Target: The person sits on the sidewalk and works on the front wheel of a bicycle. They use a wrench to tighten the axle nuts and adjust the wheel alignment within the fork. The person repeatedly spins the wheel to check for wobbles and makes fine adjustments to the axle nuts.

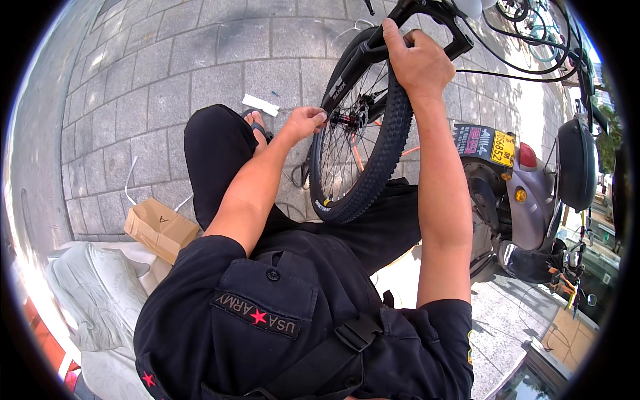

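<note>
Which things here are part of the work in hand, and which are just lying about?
In hand: bicycle wheel with knobby tyre; hub, touched by the left hand; black fork, gripped by the right hand.

Lying about: cardboard box; white scrap on the paving; grey scooter; white sacks.

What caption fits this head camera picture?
Left hand at the bicycle wheel hub, right hand gripping the fork.

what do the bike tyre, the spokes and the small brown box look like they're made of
Tyre: black rubber, matte, with knobby tread blocks.
Spokes: thin metal wire by the look, with a slight shine.
Box: plain brown cardboard, dull, folded flaps showing.
</note>
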The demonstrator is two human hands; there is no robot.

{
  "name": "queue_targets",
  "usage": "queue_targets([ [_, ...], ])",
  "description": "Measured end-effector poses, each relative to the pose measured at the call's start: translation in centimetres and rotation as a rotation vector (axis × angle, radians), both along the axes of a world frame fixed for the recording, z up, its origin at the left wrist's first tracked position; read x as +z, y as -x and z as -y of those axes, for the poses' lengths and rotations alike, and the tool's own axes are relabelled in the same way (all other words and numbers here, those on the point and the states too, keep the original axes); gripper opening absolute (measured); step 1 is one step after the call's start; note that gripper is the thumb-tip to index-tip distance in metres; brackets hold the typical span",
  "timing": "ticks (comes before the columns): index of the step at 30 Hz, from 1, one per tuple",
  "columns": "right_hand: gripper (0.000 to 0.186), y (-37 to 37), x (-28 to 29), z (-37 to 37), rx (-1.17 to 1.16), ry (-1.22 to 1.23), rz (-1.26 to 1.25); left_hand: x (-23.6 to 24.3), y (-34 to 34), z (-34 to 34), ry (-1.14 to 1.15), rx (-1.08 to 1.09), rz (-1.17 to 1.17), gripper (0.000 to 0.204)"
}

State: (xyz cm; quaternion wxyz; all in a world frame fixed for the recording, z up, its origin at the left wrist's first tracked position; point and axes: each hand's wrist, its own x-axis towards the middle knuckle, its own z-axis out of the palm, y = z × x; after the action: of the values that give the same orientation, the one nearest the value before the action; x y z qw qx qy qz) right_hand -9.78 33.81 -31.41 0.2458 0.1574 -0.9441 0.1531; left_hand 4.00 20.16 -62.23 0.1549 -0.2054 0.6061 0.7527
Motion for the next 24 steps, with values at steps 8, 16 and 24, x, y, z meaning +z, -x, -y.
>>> queue_targets([
  [8, 0.063, 0.2, -0.1, 0.0, -0.005, 0.001, -0.009, -0.6, -0.7, 0.2, -0.020, 0.016, -0.121, 0.039],
  [16, 0.062, 0.0, 0.1, 0.0, -0.012, 0.005, 0.017, 1.5, -0.4, -0.1, -0.087, 0.053, 0.065, 0.039],
  [24, 0.056, 0.5, -0.5, -0.2, 0.005, -0.004, -0.062, 1.2, -0.8, -0.5, -0.090, 0.098, -0.030, 0.039],
])
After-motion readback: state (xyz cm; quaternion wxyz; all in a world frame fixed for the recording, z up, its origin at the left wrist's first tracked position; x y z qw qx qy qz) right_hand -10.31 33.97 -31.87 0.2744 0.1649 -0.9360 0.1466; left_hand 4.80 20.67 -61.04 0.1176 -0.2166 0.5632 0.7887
